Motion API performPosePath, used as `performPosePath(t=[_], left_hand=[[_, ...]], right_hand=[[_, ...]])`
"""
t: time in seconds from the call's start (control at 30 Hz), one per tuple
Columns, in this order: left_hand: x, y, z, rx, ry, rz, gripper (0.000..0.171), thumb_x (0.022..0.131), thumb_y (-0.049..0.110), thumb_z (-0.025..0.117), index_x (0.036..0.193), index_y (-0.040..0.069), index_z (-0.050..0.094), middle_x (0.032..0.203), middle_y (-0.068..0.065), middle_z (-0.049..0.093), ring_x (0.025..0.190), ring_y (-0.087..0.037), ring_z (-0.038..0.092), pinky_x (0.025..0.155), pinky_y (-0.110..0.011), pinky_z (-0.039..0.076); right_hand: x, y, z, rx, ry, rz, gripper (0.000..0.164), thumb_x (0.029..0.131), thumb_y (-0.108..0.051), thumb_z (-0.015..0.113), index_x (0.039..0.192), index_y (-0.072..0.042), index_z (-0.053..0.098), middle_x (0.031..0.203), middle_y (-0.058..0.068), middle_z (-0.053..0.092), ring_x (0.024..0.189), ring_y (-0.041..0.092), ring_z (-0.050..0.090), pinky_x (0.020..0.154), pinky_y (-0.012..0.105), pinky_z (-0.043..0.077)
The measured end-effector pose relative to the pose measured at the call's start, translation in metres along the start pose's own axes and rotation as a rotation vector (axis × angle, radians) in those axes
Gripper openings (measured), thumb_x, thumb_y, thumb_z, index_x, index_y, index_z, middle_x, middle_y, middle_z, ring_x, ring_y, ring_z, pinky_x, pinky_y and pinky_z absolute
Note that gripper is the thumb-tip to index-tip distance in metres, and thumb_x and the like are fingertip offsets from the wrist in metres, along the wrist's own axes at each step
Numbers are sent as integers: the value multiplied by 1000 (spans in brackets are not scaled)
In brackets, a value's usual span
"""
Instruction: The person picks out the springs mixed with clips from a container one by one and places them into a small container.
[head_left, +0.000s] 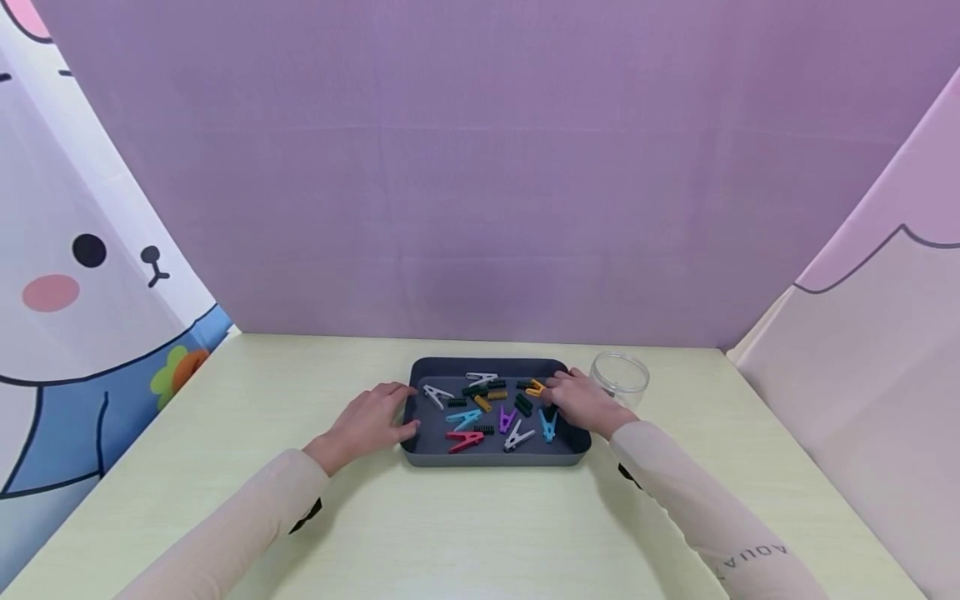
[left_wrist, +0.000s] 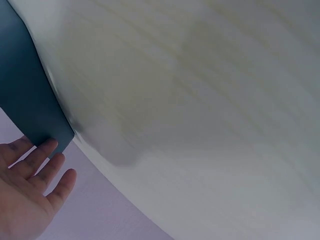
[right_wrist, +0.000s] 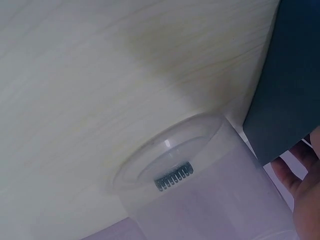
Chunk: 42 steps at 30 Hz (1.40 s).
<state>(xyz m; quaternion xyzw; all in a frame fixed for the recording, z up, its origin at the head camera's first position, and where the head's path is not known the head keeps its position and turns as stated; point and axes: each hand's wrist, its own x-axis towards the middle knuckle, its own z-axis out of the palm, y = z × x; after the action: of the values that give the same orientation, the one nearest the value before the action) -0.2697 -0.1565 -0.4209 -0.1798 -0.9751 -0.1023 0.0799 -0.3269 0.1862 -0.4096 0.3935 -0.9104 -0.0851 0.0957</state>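
Observation:
A shallow dark grey tray holds plastic clips in several colours and short coil springs, among them a red clip, a purple clip and a yellow spring. My left hand is at the tray's left rim, its fingers spread and loosely bent, with fingertips against the wall in the left wrist view. Over the tray's right side, my right hand reaches down with bent fingers beside an orange clip. Its fingertips are hidden, so I cannot tell whether they pinch anything.
A clear round jar stands just right of the tray, close behind my right hand. Inside it lies one dark spring. The pale wooden table ends at a purple cloth backdrop, with printed cloths at both sides.

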Motion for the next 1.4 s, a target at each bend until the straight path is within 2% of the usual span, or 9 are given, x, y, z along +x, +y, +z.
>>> performPosePath(t=[0.27,0.77,1.1,1.4], left_hand=[[0,0,-1,2,1,7,56,80,43,63,121,6,56,123,-14,56,113,-30,54,94,-45,45],[0,-1,-1,12,4,10,56,80,42,64,121,5,55,123,-15,56,113,-31,53,93,-46,45],[1,0,-2,2,-3,0,57,80,43,63,122,5,55,124,-14,56,114,-30,53,94,-45,44],[0,1,-2,0,-9,-3,57,80,43,63,122,6,55,124,-15,55,114,-30,53,94,-45,44]], right_hand=[[0,0,-2,6,-12,13,16,75,-7,70,89,-15,67,94,0,65,88,19,55,78,37,44],[-1,1,-19,18,104,-12,14,74,-6,69,84,-12,63,80,-2,59,79,18,53,67,34,39],[-1,1,-34,40,128,-2,17,75,-5,67,91,-10,66,87,0,64,84,19,57,74,37,45],[-5,6,-50,79,184,12,16,75,-2,67,86,-12,64,87,1,64,84,19,57,80,42,47]])
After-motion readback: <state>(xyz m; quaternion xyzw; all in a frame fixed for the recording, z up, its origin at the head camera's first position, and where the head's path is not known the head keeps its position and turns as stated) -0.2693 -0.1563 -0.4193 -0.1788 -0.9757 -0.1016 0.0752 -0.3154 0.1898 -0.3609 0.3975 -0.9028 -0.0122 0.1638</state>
